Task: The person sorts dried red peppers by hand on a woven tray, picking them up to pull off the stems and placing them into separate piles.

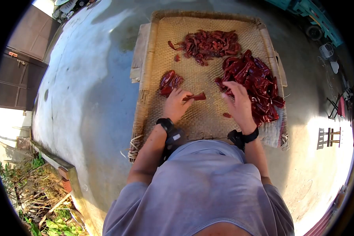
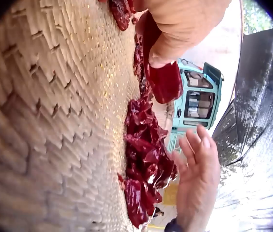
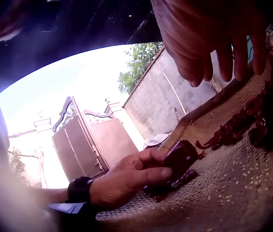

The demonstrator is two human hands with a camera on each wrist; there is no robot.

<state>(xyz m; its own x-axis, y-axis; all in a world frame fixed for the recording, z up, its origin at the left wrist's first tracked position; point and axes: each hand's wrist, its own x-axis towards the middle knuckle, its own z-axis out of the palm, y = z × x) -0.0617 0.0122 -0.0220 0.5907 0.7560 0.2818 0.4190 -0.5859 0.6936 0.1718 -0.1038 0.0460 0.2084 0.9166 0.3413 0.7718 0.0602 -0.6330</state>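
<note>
Between thumb and fingers my left hand point(image 1: 177, 105) pinches a dark red pepper piece point(image 1: 197, 96), also seen close up in the left wrist view point(image 2: 164, 83). Just beyond that hand lies a small pile of red peppers point(image 1: 170, 82) on the woven tray point(image 1: 200, 118). My right hand point(image 1: 240, 105) hovers at the left edge of a large glossy pepper heap point(image 1: 263, 88), its fingers loosely bent and apart, with nothing seen in them. In the left wrist view the right hand point(image 2: 198, 179) is beside the heap, palm showing.
Shrivelled red pieces point(image 1: 212, 44) lie at the tray's far side. A stool point(image 1: 334, 137) stands on the concrete at the right, a teal vehicle point(image 1: 318, 19) at the far right. Plants point(image 1: 47, 192) grow at the lower left; a brown metal gate point(image 3: 81, 145) shows in the right wrist view.
</note>
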